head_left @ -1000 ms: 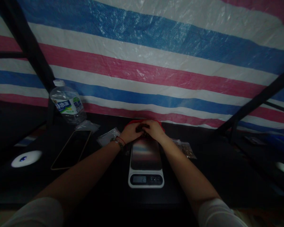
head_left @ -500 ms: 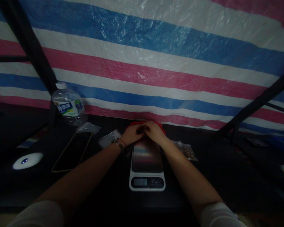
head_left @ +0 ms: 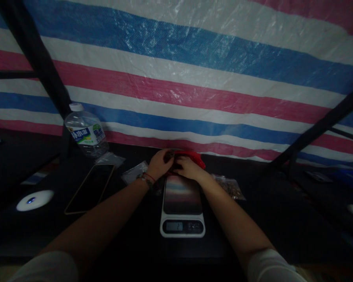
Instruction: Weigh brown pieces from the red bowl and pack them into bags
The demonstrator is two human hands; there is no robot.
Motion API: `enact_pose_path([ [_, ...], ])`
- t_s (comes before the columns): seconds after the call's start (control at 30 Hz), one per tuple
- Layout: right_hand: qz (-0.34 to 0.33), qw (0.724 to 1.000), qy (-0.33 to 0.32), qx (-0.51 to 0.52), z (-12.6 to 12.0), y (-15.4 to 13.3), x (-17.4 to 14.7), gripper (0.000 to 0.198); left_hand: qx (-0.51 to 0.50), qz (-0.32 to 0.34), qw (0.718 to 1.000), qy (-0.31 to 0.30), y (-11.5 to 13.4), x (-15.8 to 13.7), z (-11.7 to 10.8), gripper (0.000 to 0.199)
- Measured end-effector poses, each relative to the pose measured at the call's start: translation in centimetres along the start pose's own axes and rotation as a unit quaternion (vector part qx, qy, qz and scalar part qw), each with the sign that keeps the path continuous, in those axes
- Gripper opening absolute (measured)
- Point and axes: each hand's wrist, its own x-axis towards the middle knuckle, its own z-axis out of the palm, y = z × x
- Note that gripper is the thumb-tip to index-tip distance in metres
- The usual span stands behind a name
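Beyond the far end of a white kitchen scale [head_left: 182,196] lies a crumpled red plastic bag [head_left: 197,157], with both hands over it. At the bag's left side, my left hand [head_left: 161,163] is closed with bent fingers, seemingly on the bag's edge. My right hand [head_left: 190,168] reaches over the bag from the right, fingers bent inward and closed. What its fingertips hold is too dark to make out. The bag's contents are mostly hidden by the hands. On the scale's lit display is a small reading, its steel plate bare in front of the hands.
Left of the hands are a clear zip bag [head_left: 135,172], a phone [head_left: 90,188], another clear bag [head_left: 110,159], a large plastic bottle [head_left: 86,131] and a white oval device [head_left: 34,200]. A zip bag of small brownish pieces [head_left: 231,188] lies to the right. Striped sheeting [head_left: 194,90] hangs behind.
My hands have drawn slightly apart over the red bag. The left hand moved up and left, the right slightly down, and more of the bag shows. The scale stays put.
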Motion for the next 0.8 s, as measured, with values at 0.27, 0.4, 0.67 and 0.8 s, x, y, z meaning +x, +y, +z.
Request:
enact_pose_path([
  [0.27, 0.050, 0.997, -0.023, -0.051, 0.0, 0.9, -0.1, 0.023, 0.006, 0.021, 0.999, -0.034, 0.1, -0.2, -0.2, 0.027],
  [0.4, 0.072, 0.996, -0.013, -0.056, 0.0, 1.1, -0.5, 0.033, 0.001, 0.008, 0.999, -0.031, 0.1, -0.4, -0.2, 0.036],
  [0.67, 0.079, 0.994, -0.036, -0.069, 0.0, 1.2, 0.0, 0.027, 0.005, 0.029, 0.998, -0.056, 0.4, -0.5, -0.4, 0.034],
  [0.8, 0.098, 0.993, -0.015, -0.066, -0.9, 1.3, -0.1, 0.026, 0.003, 0.048, 0.996, -0.081, 0.3, -0.5, -0.3, 0.038],
])
